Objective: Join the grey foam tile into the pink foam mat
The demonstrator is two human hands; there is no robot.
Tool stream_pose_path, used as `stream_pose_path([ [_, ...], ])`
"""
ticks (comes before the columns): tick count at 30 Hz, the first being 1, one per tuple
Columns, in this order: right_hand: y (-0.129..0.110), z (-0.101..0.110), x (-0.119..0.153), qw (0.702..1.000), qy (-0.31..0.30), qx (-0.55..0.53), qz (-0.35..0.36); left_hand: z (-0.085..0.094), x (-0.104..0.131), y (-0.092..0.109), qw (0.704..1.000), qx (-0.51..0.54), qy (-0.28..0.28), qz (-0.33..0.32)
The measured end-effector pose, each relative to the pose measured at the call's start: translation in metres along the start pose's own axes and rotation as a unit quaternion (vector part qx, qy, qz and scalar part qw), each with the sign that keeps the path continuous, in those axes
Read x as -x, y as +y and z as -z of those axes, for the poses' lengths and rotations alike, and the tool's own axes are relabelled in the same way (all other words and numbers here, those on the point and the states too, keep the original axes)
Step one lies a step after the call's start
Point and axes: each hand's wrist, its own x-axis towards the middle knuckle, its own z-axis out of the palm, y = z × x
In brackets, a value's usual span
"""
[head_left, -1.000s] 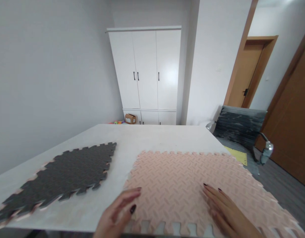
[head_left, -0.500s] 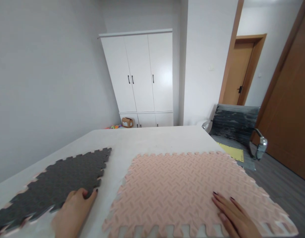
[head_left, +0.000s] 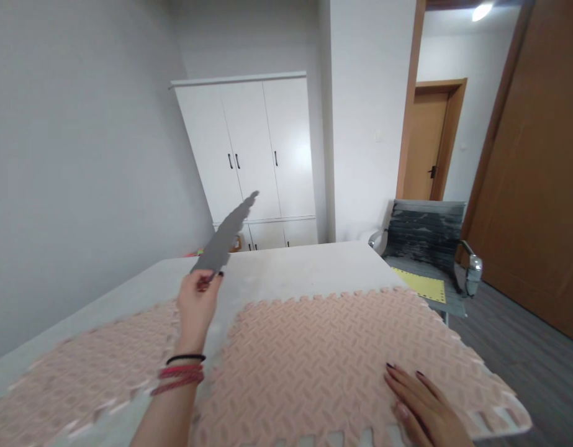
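Note:
My left hand (head_left: 200,295) grips the edge of a dark grey foam mat tile (head_left: 225,239), raised above the table and tilted so that I see it nearly edge-on. My right hand (head_left: 421,400) lies flat, fingers stretched, on a pink foam mat tile (head_left: 323,354) with jagged interlocking edges and a raised dash pattern. Under my left forearm, a second pink foam mat tile (head_left: 104,363) rests on the left of the table; my arm and hand hide part of its right side.
The white table (head_left: 286,270) carries the tiles. Past its right edge stands a dark chair (head_left: 423,236) with a yellow foam tile (head_left: 421,284) on its seat. A white cabinet (head_left: 249,149) is behind, and a grey wall (head_left: 81,155) runs along the left.
My left hand has lifted the dark grey tile up and forward off the left stack, uncovering the pink tile beneath. My right hand stays on the right pink tile.

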Motion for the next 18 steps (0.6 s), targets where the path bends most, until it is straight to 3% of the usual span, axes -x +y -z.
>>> stream_pose_path([
  [5,0.003,-0.003,-0.001,0.999,0.022,0.022,0.025,-0.117,0.018,0.064,0.975,0.063,-0.192,-0.095],
  [9,0.014,-0.016,0.004,0.998,0.026,0.033,0.037,-0.184,0.059,0.091,0.936,0.039,-0.332,-0.114],
  [13,0.028,-0.027,0.007,0.997,0.048,0.027,0.051,-0.218,0.091,0.097,0.904,-0.02,-0.413,-0.11],
  [18,0.027,-0.03,0.004,0.999,0.028,-0.004,0.045,-0.232,0.1,0.094,0.89,-0.083,-0.435,-0.114],
])
